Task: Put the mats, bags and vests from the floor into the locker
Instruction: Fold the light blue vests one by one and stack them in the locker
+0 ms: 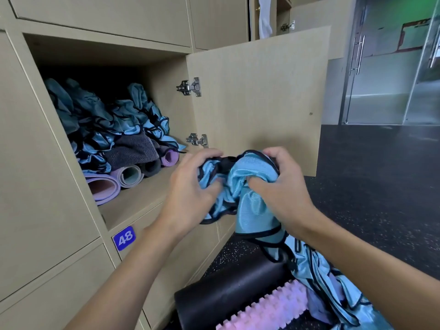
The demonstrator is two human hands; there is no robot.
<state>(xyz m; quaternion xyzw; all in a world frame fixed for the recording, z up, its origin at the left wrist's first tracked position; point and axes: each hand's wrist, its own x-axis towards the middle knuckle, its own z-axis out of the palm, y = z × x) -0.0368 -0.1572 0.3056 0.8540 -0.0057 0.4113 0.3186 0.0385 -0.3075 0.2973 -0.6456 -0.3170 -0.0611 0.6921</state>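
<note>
both hands (190, 186) on vest (247, 186)

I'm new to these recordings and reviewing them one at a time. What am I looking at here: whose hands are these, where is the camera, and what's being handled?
There is no machine here. A person wears one camera on the head, looking forward and down, so this is their own view. The left hand and right hand together bunch up a light blue vest with dark trim, in front of an open locker. Inside it already lie more blue vests, rolled mats and a dark folded cloth. Its door stands open. Below, on the floor, are a black roller, a pink ridged roller and more blue vest fabric.
</note>
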